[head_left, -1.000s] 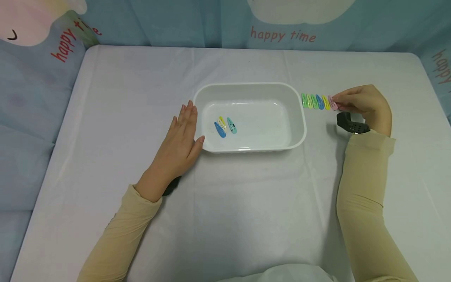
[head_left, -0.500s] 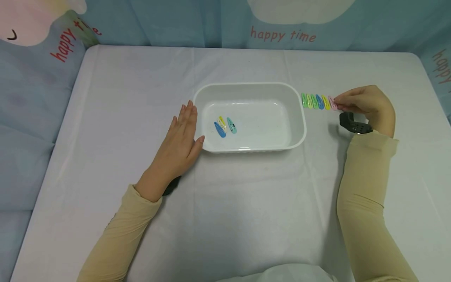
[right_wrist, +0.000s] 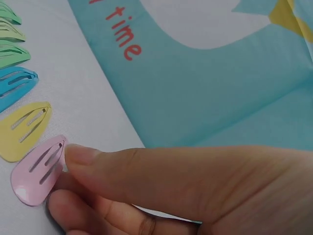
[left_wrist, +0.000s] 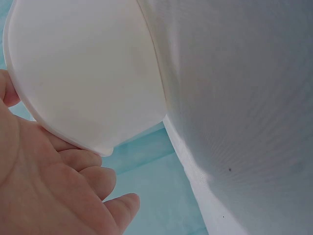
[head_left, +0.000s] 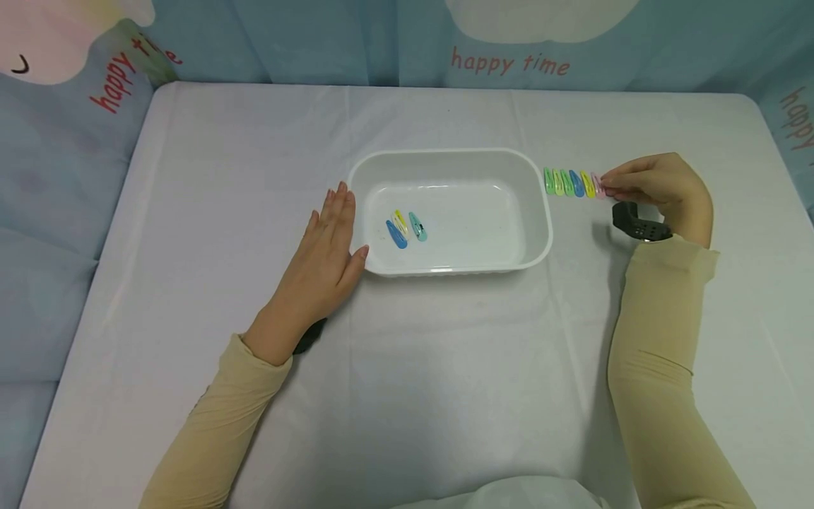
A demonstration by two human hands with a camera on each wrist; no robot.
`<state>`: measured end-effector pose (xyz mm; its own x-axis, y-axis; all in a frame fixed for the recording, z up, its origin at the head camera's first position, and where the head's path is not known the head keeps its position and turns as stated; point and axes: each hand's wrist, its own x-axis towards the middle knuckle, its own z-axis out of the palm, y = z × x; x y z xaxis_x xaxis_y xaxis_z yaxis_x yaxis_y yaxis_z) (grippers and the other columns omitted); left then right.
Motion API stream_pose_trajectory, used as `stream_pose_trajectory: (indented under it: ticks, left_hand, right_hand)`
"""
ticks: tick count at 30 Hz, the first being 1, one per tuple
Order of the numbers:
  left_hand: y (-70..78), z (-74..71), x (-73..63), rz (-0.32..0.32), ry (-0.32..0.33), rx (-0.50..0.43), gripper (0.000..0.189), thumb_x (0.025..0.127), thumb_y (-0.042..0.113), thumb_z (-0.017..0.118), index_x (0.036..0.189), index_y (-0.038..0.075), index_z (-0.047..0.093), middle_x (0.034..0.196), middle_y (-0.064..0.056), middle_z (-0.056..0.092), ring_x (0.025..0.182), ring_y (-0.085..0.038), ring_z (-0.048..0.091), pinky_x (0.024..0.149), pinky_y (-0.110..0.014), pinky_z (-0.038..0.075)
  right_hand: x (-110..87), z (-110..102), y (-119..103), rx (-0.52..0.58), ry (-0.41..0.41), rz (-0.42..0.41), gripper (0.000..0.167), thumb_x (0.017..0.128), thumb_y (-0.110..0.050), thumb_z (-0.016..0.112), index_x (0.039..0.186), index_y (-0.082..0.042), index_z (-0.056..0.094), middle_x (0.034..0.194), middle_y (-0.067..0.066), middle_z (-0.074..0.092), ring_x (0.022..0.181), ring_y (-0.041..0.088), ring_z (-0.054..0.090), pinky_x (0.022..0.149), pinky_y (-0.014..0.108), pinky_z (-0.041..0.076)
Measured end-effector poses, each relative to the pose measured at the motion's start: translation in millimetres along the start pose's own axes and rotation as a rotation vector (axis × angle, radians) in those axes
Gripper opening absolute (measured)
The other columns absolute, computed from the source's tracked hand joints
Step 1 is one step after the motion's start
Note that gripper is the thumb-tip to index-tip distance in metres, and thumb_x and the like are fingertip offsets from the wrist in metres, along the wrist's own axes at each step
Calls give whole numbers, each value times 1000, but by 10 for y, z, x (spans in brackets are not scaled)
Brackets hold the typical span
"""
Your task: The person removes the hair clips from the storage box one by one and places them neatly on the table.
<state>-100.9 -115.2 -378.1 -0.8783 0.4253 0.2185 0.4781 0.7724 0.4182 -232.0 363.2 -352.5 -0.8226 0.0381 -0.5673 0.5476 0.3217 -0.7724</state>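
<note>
At the right end of a row of snap hair clips, my right hand pinches a pink hair clip by its side edge, between thumb and fingers. The clip lies at the row's end, beside a yellow hair clip and a blue hair clip. My left hand rests with straight fingers against the left rim of a white plastic basin. From below, the left wrist view shows those fingers touching the basin's rim.
Inside the basin lie a blue clip, a yellow clip and a teal clip. Several green clips continue the row up to the basin's right rim. A patterned blue curtain borders the white-covered table.
My right hand has shifted slightly to the right at the pink hair clip. The left hand and the basin have stayed in place.
</note>
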Motion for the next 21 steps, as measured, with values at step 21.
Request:
stream_pose_trajectory:
  ticks: [21]
  left_hand:
    - [-11,14,-2,12,15,2,66,99,23,42,148,-7,10,156,-19,4,143,-32,7,111,-52,11]
  right_hand:
    - [-83,5,-50,89,33,-31,9,82,-8,72,74,-11,75,74,-2,70,68,9,67,61,21,53]
